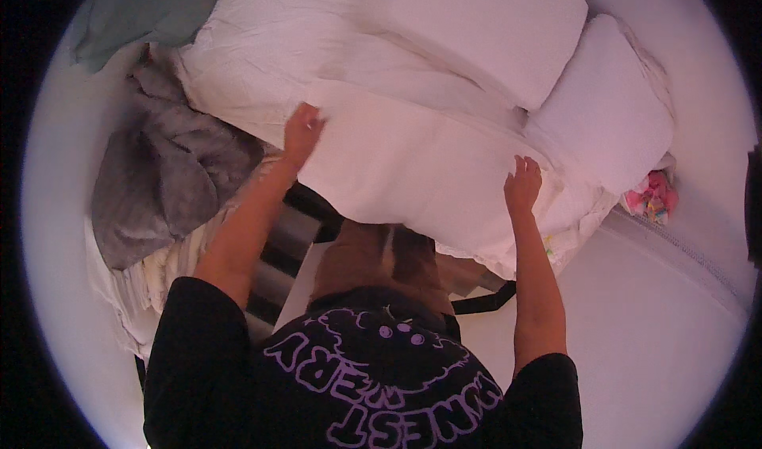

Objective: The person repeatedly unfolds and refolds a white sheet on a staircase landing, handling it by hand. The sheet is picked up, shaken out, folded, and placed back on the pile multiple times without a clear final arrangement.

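Note:
A large white cloth [381,151], seemingly bedding, lies spread before me with its near edge hanging over my legs. Over its left part is my left hand [304,133], slightly blurred, fingers loosely curled; whether it pinches any fabric cannot be told. My right hand [524,184] rests on or just above the cloth's right part, fingers apart and nothing seen in them. Beyond it, at the upper right, sits a white pillow or cushion [601,110], and a larger white block-like cushion [488,32] lies farther up.
A grey plush blanket [172,175] is heaped at left above folded pale fabrics [158,270]. Green cloth [155,11] lies at upper left. A pink patterned cloth [653,196] is at right, beside the pale wall's ridged strip [678,252]. A black bar [485,303] shows below the bedding.

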{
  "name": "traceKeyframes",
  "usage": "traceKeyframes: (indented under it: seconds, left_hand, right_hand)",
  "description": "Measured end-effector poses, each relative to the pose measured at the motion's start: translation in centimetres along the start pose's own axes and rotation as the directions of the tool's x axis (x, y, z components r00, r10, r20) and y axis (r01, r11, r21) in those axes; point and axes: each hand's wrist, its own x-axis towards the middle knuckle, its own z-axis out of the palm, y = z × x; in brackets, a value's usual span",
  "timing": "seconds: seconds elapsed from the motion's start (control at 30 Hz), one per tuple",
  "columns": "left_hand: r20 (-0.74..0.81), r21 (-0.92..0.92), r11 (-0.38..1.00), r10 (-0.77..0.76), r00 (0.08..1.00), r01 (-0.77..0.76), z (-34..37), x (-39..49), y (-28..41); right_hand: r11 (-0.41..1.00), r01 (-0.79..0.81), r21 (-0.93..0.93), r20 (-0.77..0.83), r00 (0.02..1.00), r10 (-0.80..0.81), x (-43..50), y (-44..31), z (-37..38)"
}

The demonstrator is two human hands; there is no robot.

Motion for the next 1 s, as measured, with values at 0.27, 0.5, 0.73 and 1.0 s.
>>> traceKeyframes:
  seconds: [0.27, 0.5, 0.73, 1.0]
  left_hand:
    - [0.414, -0.549, 0.823, 0.115, 0.903, 0.147, -3.7, -10.2, 16.1]
    - [0.627, -0.643, 0.459, -0.144, 0.766, 0.613, -1.6, -6.5, 7.9]
    - [0.106, 0.192, 0.854, -0.508, 0.855, 0.484, 4.4, 5.1, -8.2]
    - [0.298, -0.092, 0.837, -0.495, 0.817, 0.540, 5.4, 5.9, -6.9]
  right_hand:
    - [0.636, 0.553, 0.538, -0.078, 0.784, -0.616, -4.9, -17.8, -8.5]
    - [0.790, 0.242, 0.563, 0.418, 0.741, -0.525, -9.4, -17.4, -14.0]
    - [0.713, 0.001, 0.701, 0.375, 0.850, -0.370, -14.7, -14.8, -21.4]
    - [0.529, -0.331, 0.782, 0.403, 0.915, -0.024, -18.7, -11.6, -28.2]
